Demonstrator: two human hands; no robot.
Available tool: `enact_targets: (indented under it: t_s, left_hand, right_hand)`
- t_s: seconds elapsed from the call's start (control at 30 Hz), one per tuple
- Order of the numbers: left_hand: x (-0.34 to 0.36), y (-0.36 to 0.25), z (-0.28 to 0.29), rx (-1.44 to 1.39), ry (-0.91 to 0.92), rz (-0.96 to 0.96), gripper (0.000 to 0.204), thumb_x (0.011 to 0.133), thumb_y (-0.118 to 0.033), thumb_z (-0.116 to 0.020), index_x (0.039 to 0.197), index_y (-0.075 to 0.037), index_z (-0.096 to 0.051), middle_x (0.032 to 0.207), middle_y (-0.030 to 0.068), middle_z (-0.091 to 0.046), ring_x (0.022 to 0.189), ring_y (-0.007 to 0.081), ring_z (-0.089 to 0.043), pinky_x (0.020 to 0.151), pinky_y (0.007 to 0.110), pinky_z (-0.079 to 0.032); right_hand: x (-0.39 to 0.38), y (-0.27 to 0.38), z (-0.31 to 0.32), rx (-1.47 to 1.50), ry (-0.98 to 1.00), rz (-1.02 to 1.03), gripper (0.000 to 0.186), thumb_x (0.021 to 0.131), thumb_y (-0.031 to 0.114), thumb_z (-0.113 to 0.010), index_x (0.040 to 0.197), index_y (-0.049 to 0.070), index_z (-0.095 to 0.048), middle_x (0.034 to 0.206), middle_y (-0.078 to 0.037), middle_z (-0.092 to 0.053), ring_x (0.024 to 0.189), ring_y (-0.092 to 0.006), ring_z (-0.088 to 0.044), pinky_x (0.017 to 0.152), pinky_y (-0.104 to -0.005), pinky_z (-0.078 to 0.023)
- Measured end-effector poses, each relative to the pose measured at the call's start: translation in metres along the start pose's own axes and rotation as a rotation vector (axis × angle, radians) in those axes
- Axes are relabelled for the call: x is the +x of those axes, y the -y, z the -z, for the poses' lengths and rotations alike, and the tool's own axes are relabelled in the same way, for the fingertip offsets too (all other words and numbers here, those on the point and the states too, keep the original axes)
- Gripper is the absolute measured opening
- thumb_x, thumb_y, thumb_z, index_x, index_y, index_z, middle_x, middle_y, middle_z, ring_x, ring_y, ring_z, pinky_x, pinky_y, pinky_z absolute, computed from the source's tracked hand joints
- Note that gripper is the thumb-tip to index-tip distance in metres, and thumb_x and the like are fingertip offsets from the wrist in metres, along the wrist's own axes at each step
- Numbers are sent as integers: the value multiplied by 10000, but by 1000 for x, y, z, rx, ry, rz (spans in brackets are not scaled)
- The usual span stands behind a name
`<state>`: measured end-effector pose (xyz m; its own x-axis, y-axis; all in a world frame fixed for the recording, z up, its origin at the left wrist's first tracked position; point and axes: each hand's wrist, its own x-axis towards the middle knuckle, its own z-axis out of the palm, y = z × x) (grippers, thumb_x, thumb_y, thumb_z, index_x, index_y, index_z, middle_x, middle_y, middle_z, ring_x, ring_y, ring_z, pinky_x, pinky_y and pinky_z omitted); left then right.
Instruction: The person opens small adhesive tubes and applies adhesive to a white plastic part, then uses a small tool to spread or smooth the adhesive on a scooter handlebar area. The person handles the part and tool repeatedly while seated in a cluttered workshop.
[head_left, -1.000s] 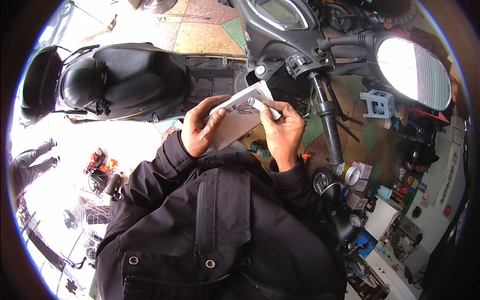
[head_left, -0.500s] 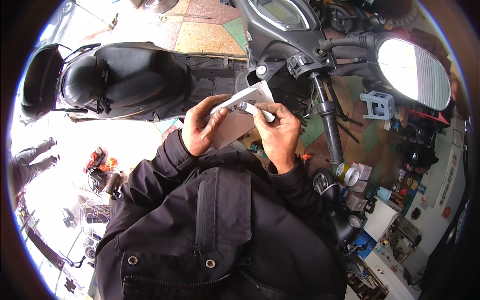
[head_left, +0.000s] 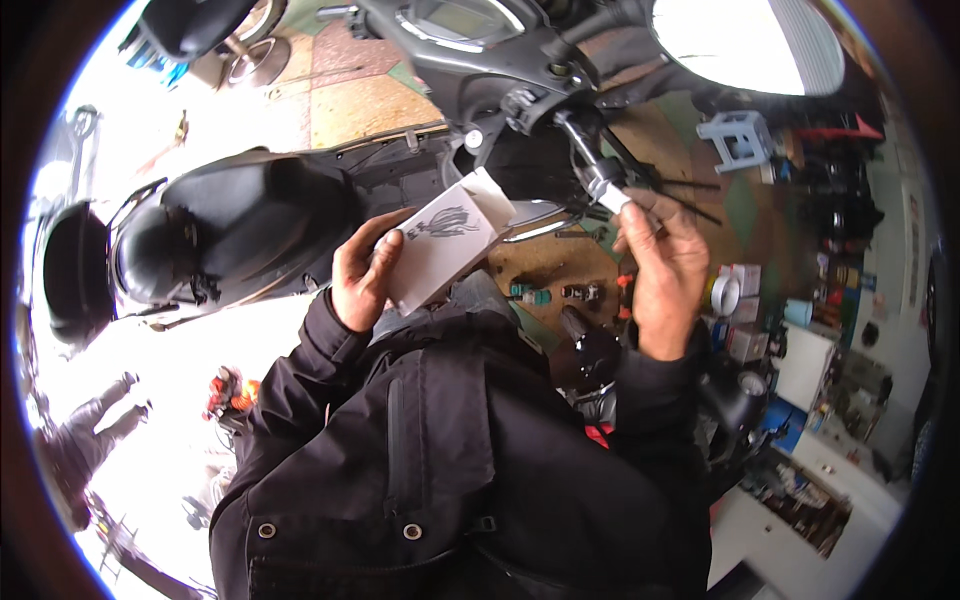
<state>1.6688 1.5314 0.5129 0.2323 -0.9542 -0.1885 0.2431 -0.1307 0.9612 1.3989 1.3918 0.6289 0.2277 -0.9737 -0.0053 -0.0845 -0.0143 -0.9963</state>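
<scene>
My left hand (head_left: 365,272) is closed round a white cardboard box (head_left: 440,250) with a dark wispy pattern printed on it. The box is tilted, and its upper end looks opened, with a flap standing up. To the right and apart from the box, my right hand (head_left: 668,275) pinches a small white piece with a silvery tip (head_left: 611,196) between thumb and fingers. In the picture that tip overlaps the end of the scooter's handlebar grip (head_left: 585,143); whether they touch I cannot tell. Ahead of both hands stands the dark scooter (head_left: 480,75).
The scooter's black seat (head_left: 260,215) is at the left, its mirror (head_left: 745,45) at the upper right. A pale blue plastic stool (head_left: 737,140) stands on the tiled floor. Tools, small boxes and a white cabinet (head_left: 805,365) fill the right side. Someone's legs (head_left: 100,420) show far left.
My right hand has moved right, away from the box, carrying the small white piece. My left hand has shifted slightly left and down with the box, whose printed face now shows more. The whole view has turned.
</scene>
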Motion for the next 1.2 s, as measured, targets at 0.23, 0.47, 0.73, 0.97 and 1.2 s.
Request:
enact_targets:
  t_s: [0.23, 0.47, 0.73, 0.97, 1.2]
  left_hand:
    - [2, -19, -5, 93, 36, -25, 465, 1109, -298, -549, 1385, 73, -599, 1212, 138, -716, 1097, 176, -656, 994, 303, -496]
    - [-6, -28, -23, 196, -92, -61, 551, 1091, -386, -561, 1382, 80, -595, 1231, 148, -709, 1115, 197, -658, 997, 309, -493]
    - [-45, -25, -57, 174, -427, 7, 511, 1105, -350, -528, 1404, 61, -583, 1246, 165, -708, 1091, 214, -674, 954, 326, -521]
    - [-64, -29, -85, 81, -508, 63, 436, 1118, -275, -514, 1428, 27, -569, 1290, 200, -692, 1112, 278, -699, 956, 405, -577]
    - [-60, -22, -115, 99, -551, 88, 449, 1112, -281, -530, 1438, 24, -564, 1304, 201, -689, 1136, 289, -697, 979, 420, -570]
  right_hand:
    - [40, 19, 52, -314, -51, 178, 172, 990, 48, -731, 1153, -2, -759, 925, 1, -721, 791, -32, -620, 704, -194, -496]
    - [99, -10, 71, -520, 231, 469, 130, 925, 7, -747, 1053, 12, -769, 868, -62, -739, 652, -79, -625, 554, -249, -465]
    - [154, -55, 78, -372, 297, 588, 181, 883, -42, -740, 1063, -27, -731, 967, -105, -780, 870, -180, -765, 737, -297, -589]
    - [177, -71, 78, -291, 362, 623, 113, 850, 42, -760, 961, 30, -738, 883, -137, -742, 791, -318, -742, 692, -369, -588]
    - [191, -85, 70, -260, 430, 595, 109, 840, 48, -757, 948, 39, -747, 885, -133, -744, 765, -313, -733, 686, -373, -579]
